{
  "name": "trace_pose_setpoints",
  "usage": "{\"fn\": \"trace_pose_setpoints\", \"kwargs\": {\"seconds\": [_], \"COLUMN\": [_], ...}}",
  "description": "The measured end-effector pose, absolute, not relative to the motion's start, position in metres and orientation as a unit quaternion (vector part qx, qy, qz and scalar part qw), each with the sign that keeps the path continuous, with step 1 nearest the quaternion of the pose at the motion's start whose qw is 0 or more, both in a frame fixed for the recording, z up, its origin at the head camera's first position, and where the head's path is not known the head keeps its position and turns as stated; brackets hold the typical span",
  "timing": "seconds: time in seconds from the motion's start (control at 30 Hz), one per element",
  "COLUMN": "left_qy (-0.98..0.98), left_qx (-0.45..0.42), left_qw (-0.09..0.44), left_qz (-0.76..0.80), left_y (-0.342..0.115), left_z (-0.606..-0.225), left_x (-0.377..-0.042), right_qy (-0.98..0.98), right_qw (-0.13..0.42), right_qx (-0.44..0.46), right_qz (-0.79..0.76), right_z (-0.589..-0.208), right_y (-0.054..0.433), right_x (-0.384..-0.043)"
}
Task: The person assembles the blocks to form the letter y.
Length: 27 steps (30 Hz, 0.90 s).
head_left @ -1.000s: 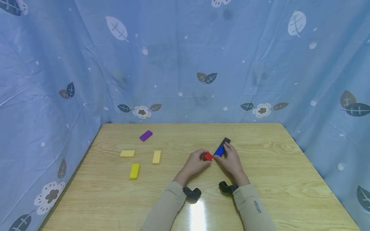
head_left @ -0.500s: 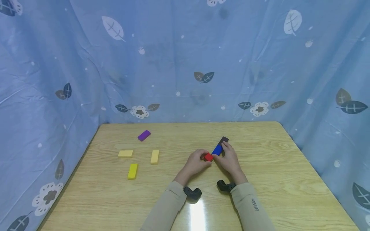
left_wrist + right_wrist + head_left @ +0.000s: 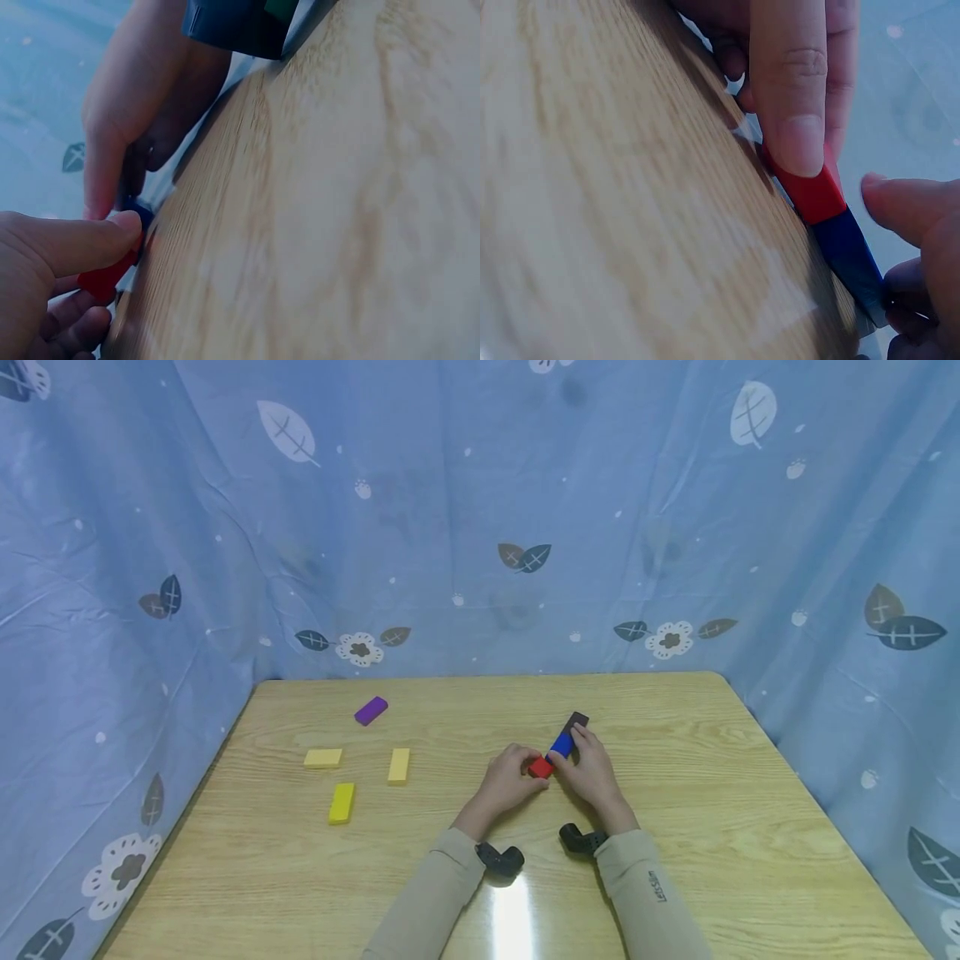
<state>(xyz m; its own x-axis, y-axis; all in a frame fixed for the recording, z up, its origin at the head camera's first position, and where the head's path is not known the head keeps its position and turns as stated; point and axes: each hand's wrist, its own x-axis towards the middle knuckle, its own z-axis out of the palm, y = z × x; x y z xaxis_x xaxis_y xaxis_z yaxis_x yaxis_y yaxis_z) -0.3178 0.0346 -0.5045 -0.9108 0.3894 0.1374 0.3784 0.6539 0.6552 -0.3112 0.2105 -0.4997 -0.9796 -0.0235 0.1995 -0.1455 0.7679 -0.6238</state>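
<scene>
My left hand [image 3: 510, 778] pinches a red block [image 3: 540, 767] between thumb and fingers, low on the wooden table. Its far end meets a blue block [image 3: 560, 746], and a black block [image 3: 576, 722] continues the same slanting row. My right hand [image 3: 592, 768] spans the blue block, fingers along its right side and thumb near the red-blue joint. The right wrist view shows the red block [image 3: 817, 191] and blue block [image 3: 849, 255] end to end, the right thumb [image 3: 900, 206] close beside them. In the left wrist view, the left thumb [image 3: 90, 244] covers part of the red block.
Left on the table [image 3: 465, 710] lie a purple block [image 3: 371, 711], a pale yellow block [image 3: 323, 758], a second pale block [image 3: 399, 767] and a bright yellow block [image 3: 342, 803]. A blue leaf-patterned curtain [image 3: 450, 510] surrounds the back and sides.
The blue and black blocks have shifted slightly toward the red block with my right hand, and the row now runs straighter. My left hand keeps its hold. The head view has turned slightly right.
</scene>
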Motion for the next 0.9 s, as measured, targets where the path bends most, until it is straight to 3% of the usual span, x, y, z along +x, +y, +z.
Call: {"fn": "trace_pose_setpoints", "kwargs": {"seconds": [0.63, 0.9], "left_qy": [0.929, 0.932], "left_qx": [0.202, 0.198], "left_qw": [-0.033, -0.038], "left_qz": [0.308, 0.302], "left_y": [0.045, 0.047], "left_z": [-0.504, -0.502], "left_x": [-0.312, -0.311], "right_qy": [-0.933, -0.937], "right_qw": [0.103, 0.074], "right_qx": [0.058, 0.046], "right_qz": [0.340, 0.339], "right_z": [-0.500, -0.497], "right_y": [0.210, 0.209], "right_x": [-0.308, -0.306]}}
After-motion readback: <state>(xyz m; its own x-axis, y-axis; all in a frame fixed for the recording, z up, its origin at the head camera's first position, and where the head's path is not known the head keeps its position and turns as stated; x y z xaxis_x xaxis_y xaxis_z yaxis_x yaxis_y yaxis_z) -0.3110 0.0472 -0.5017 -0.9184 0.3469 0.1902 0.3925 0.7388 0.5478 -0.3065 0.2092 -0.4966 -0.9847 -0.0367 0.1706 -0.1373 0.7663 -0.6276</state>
